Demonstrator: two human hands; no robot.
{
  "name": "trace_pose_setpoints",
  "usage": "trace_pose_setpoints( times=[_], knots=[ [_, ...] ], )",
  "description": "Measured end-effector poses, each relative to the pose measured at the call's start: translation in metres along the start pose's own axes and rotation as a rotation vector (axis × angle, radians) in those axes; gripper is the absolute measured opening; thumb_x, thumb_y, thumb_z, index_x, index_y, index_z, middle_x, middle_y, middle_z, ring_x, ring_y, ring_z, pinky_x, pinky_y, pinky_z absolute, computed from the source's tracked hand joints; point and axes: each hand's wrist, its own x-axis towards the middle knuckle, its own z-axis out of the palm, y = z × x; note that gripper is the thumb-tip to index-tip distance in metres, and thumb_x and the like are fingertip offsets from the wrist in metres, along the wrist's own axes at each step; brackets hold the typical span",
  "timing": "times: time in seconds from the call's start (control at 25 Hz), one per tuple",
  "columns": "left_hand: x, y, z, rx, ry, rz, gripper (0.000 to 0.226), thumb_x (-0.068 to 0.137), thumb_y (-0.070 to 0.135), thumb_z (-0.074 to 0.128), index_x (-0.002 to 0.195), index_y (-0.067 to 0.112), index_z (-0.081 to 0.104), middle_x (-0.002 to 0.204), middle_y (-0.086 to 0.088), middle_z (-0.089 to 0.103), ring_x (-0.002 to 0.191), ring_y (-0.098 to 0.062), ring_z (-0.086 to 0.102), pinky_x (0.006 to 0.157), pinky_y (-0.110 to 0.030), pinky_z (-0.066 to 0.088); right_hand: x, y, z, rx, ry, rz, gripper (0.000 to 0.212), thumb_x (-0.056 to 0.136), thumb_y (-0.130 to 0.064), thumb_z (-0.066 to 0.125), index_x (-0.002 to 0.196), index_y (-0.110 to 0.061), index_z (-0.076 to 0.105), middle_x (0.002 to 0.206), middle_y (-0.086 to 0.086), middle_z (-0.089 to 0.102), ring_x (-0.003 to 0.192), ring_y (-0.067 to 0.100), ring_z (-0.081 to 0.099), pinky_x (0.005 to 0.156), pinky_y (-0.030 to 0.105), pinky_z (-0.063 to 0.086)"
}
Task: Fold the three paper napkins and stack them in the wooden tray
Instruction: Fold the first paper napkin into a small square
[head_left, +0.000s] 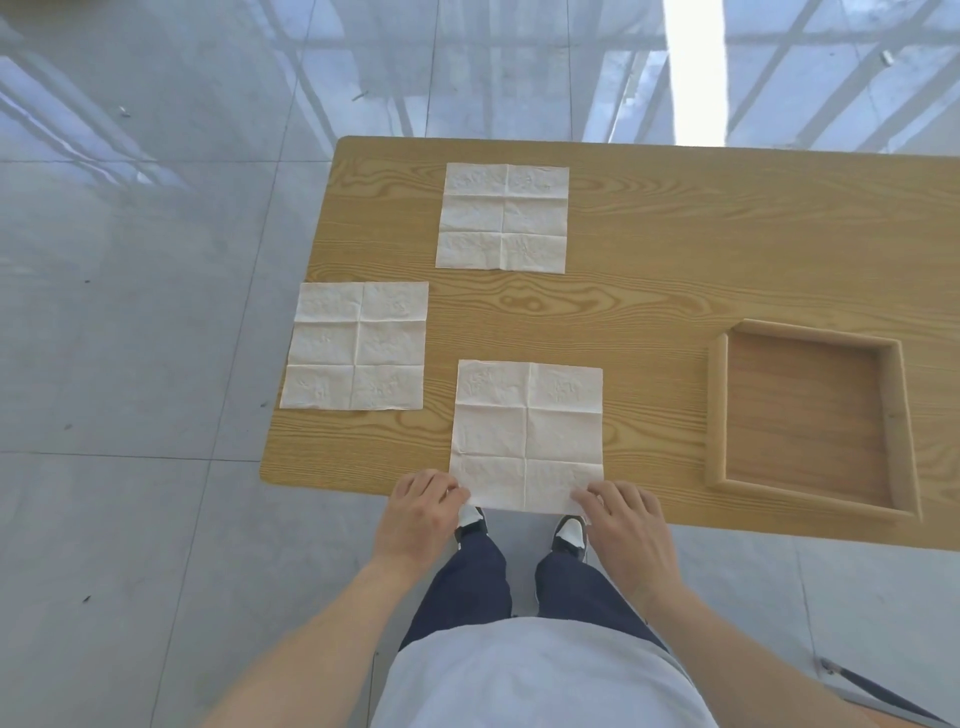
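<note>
Both hands, left hand (418, 512) and right hand (623, 525), are seemingly pinching the nearest napkin (525, 434) by its overhanging bench (649, 249) edge, risking tearing or a crooked fold.

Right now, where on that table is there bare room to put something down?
Bare wood lies between the far napkin and the wooden tray, and along the far right of the table. The tray holds nothing. The left end is crowded: the left napkin and near napkin, held by both hands.
</note>
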Motion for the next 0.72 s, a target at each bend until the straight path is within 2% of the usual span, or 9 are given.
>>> trace_pose_setpoints(
  times=[0.12,0.32,0.44,0.6,0.72],
  knots=[
    [0.0,0.0,-0.002,-0.066,0.022,-0.028,0.027,0.065,0.001,0.082,0.084,0.017,0.073,0.085,0.002,0.067,0.083,-0.022,0.066,0.072,-0.035,0.052,0.004,0.001,-0.001,0.023,0.022,-0.019,0.056,0.054,-0.004,0.088,0.105,-0.018,0.071,0.096,-0.001,0.069,0.084,0.026,0.065,0.073,0.039,0.053],
    [0.004,-0.004,-0.007,-0.177,0.039,-0.098,0.021,0.074,0.006,0.081,0.088,0.019,0.073,0.085,0.005,0.068,0.084,-0.019,0.065,0.072,-0.034,0.052,0.007,0.004,-0.009,0.036,0.076,-0.057,0.026,0.067,-0.01,0.084,0.085,-0.02,0.069,0.085,-0.004,0.067,0.077,0.024,0.063,0.068,0.037,0.051],
    [0.01,-0.008,-0.011,-0.234,0.038,-0.127,0.019,0.077,0.005,0.079,0.09,0.019,0.073,0.086,0.006,0.068,0.084,-0.018,0.064,0.071,-0.033,0.053,0.009,0.004,-0.018,0.091,0.094,-0.05,0.019,0.072,-0.011,0.083,0.079,-0.021,0.069,0.079,-0.006,0.067,0.073,0.023,0.063,0.066,0.036,0.051],
    [0.02,-0.012,-0.017,-0.287,0.042,-0.166,0.018,0.079,0.005,0.077,0.091,0.018,0.074,0.086,0.007,0.069,0.085,-0.016,0.064,0.07,-0.032,0.054,0.023,0.003,-0.034,0.229,0.081,0.092,0.013,0.077,-0.011,0.08,0.082,-0.02,0.072,0.079,-0.007,0.068,0.076,0.023,0.064,0.067,0.035,0.048],
    [0.033,-0.014,-0.023,-0.324,0.066,-0.187,0.017,0.08,0.006,0.076,0.092,0.018,0.074,0.087,0.008,0.071,0.084,-0.014,0.064,0.072,-0.027,0.052,0.037,0.006,-0.044,0.3,0.041,0.152,0.003,0.087,-0.018,0.071,0.088,-0.021,0.072,0.086,-0.009,0.069,0.085,0.019,0.063,0.072,0.034,0.046]
  ],
)
